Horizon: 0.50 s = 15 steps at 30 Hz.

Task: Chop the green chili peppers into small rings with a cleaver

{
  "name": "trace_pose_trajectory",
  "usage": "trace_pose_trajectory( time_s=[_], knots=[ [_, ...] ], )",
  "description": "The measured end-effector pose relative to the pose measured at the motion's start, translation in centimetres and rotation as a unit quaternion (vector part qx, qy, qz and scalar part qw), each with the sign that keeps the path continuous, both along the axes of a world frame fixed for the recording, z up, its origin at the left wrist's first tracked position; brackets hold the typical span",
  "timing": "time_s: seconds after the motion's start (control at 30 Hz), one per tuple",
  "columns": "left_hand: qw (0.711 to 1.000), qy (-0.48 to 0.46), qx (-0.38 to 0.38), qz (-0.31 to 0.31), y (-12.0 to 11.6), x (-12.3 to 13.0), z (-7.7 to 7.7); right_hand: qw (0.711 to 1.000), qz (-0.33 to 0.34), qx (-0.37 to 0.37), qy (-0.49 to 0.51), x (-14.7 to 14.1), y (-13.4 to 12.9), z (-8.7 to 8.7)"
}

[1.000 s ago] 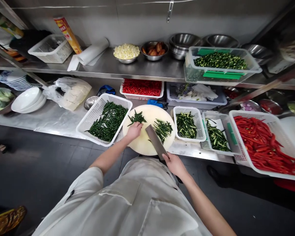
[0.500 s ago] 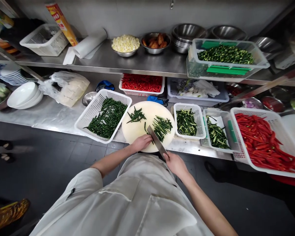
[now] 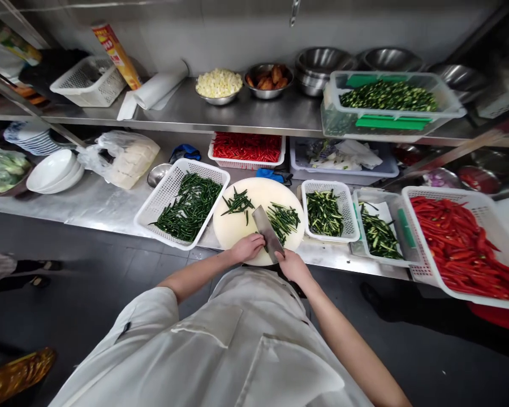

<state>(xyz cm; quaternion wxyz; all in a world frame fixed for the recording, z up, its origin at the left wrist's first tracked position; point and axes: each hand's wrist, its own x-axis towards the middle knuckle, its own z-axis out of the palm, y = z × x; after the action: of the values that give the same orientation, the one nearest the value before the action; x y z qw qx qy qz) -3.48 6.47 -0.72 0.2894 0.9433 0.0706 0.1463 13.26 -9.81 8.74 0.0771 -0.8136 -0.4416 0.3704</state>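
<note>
The left hand [image 3: 246, 247], its hold unclear, had been moved from the green strips [image 3: 237, 202] to the cleaver [image 3: 266, 229], clasped by the right hand [image 3: 294, 265]. Slicing was apparently readied.

I saw a grey wall [image 3: 246, 34] at the metal shelf [image 3: 182, 110]'s back edge and dark floor tiles [image 3: 125, 268] below the counter [image 3: 106, 208]'s front edge.

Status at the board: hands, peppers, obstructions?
Right hand gripping cleaver; left hand close beside it. Green peppers heaped on both sides of the board. White baskets flank it, not blocking the hands.
</note>
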Motion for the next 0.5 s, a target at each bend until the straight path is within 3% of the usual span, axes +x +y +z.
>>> trace_pose_trajectory(
  time_s=[0.07, 0.2, 0.37, 0.5],
  knots=[
    [1.0, -0.003, 0.009, 0.007, 0.6, -0.1, 0.2, 1.0, -0.004, -0.002, 0.022, 0.4, 0.5, 0.2],
    [0.995, -0.008, 0.025, 0.099, 1.6, -0.5, 0.3, 1.0, 0.006, 0.015, 0.018, 1.2, -1.2, 0.6],
    [0.999, -0.004, 0.037, 0.032, -0.1, -0.8, -0.2, 0.997, 0.043, -0.018, -0.061, 0.9, -3.9, 0.9],
    [0.999, -0.003, 0.032, 0.016, -1.7, -0.1, -0.5, 0.993, 0.044, -0.043, -0.102, -0.7, -2.6, 1.5]
  ],
)
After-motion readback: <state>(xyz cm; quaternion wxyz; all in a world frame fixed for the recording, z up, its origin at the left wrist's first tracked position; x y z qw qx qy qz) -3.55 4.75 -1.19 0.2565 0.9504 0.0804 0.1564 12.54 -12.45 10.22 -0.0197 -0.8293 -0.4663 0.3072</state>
